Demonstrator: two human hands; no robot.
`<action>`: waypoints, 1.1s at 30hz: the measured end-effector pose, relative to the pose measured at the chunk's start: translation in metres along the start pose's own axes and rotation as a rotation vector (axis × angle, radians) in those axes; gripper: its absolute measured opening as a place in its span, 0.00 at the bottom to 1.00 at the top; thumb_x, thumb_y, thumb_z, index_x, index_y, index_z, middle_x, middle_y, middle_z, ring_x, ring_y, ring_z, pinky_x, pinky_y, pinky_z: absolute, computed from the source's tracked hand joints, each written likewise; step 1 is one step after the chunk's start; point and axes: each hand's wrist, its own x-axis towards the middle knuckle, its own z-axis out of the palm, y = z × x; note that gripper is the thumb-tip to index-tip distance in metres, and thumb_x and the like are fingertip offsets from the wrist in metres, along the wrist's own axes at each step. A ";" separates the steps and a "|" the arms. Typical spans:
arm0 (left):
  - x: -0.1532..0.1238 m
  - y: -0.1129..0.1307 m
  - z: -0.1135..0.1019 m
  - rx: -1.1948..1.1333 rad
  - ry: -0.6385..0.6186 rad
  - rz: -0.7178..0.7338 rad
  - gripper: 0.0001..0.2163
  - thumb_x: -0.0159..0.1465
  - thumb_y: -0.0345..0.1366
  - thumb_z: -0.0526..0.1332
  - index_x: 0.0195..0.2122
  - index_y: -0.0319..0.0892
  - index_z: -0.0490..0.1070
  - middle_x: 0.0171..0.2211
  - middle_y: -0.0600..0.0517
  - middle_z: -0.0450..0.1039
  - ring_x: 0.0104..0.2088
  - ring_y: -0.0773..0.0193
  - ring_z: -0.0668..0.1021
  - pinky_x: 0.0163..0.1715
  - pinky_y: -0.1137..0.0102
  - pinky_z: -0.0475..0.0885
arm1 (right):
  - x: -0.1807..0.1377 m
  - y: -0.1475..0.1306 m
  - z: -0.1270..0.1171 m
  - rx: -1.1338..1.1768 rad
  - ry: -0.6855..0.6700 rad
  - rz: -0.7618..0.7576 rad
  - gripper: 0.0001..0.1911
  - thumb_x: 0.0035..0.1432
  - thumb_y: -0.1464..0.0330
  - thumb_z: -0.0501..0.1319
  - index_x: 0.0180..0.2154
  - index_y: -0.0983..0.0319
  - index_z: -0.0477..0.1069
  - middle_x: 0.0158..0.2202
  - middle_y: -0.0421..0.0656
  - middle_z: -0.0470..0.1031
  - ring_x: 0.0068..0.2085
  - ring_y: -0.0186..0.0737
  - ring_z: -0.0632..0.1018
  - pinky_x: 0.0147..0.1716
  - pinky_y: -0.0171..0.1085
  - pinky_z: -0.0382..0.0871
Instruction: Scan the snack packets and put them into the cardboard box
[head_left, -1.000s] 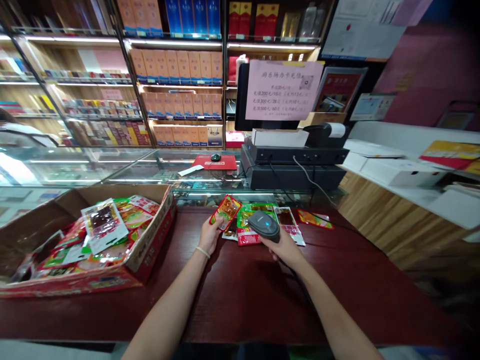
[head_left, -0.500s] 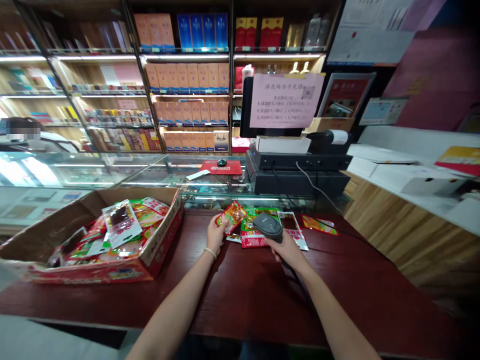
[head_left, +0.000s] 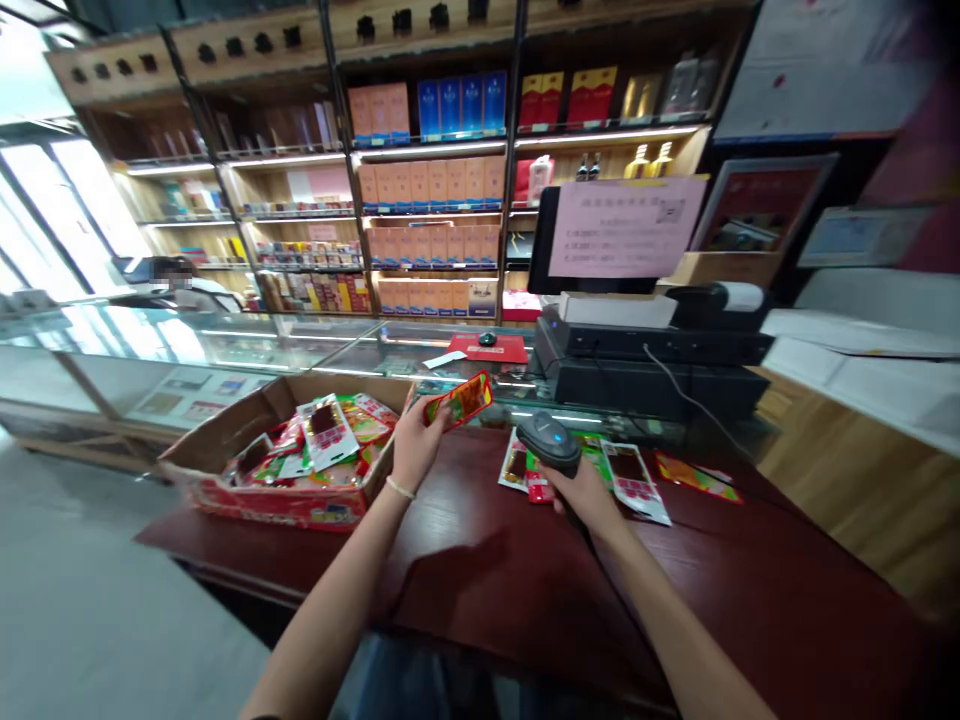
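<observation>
My left hand (head_left: 420,440) is closed on one end of a red and yellow snack packet (head_left: 469,400), raised above the table near the box's right edge. In my right hand (head_left: 585,492) is a dark barcode scanner (head_left: 550,442), a small blue light showing on its top. Its head covers part of several packets lying on the table, among them a white one with a dark window (head_left: 637,480). An orange packet (head_left: 697,476) lies farther right. At left, an open cardboard box (head_left: 277,508) holds a heap of similar packets (head_left: 328,432).
The dark red table (head_left: 480,560) meets a glass counter (head_left: 300,345). A monitor with a pink sign (head_left: 626,230) stands above a black cash drawer (head_left: 645,378). The scanner's cable runs down beside my right forearm. A person (head_left: 180,285) is at the far left.
My view has turned left. My left hand has lifted the packet away from those on the table, toward the box. The right hand still holds the scanner, whose blue light now shows.
</observation>
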 end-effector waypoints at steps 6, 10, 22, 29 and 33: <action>0.009 -0.034 -0.134 0.345 0.129 0.066 0.15 0.66 0.37 0.56 0.52 0.46 0.75 0.44 0.49 0.80 0.42 0.57 0.80 0.46 0.64 0.72 | 0.010 -0.014 0.050 0.018 -0.109 -0.048 0.19 0.51 0.52 0.66 0.24 0.60 0.66 0.14 0.36 0.68 0.13 0.33 0.69 0.14 0.32 0.59; 0.009 -0.074 -0.189 0.549 0.133 0.049 0.20 0.61 0.30 0.56 0.54 0.44 0.74 0.53 0.46 0.76 0.55 0.52 0.75 0.59 0.55 0.66 | 0.018 -0.018 0.081 0.011 -0.168 -0.076 0.22 0.53 0.51 0.65 0.21 0.61 0.65 0.14 0.39 0.68 0.14 0.33 0.69 0.15 0.32 0.61; -0.002 -0.074 -0.181 0.667 -0.022 -0.018 0.13 0.65 0.35 0.57 0.46 0.44 0.78 0.45 0.44 0.80 0.45 0.51 0.80 0.48 0.61 0.72 | 0.022 -0.024 0.100 0.068 -0.173 -0.062 0.22 0.51 0.50 0.67 0.26 0.61 0.65 0.16 0.37 0.68 0.14 0.33 0.69 0.14 0.32 0.60; -0.009 -0.016 -0.102 0.423 -0.111 0.222 0.12 0.67 0.36 0.55 0.48 0.45 0.76 0.45 0.48 0.79 0.46 0.57 0.79 0.49 0.65 0.71 | 0.017 -0.012 0.043 0.092 -0.044 -0.032 0.19 0.52 0.53 0.67 0.30 0.59 0.64 0.16 0.34 0.67 0.13 0.33 0.68 0.13 0.32 0.61; -0.026 0.008 -0.022 0.251 -0.258 0.293 0.13 0.68 0.36 0.54 0.48 0.45 0.76 0.45 0.49 0.79 0.46 0.58 0.79 0.51 0.65 0.71 | 0.009 0.005 -0.001 0.101 0.099 0.023 0.19 0.50 0.54 0.68 0.33 0.58 0.64 0.16 0.33 0.67 0.13 0.34 0.68 0.12 0.32 0.61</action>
